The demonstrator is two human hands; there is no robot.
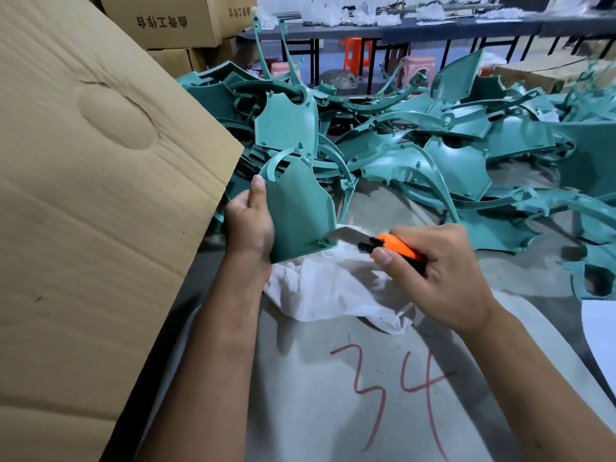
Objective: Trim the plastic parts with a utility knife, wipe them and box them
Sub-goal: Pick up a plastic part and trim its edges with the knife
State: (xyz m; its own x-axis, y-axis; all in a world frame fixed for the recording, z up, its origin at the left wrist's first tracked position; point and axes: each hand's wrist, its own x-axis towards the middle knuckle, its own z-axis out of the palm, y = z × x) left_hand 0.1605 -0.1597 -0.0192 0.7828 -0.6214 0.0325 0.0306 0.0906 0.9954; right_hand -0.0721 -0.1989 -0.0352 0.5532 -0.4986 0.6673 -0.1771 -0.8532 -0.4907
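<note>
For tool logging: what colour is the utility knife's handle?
Orange with black, on the utility knife gripped in the right hand; head view.

- Grey work surface [333,378], marked "34" in red (handwritten).
- White cloth [333,288], crumpled, lying on it.
- Heap of teal plastic parts [450,151] at its far side.

Teal plastic part [296,208]; orange-black utility knife [393,246]; white cloth [333,288]; brown cardboard box [83,195].
</note>
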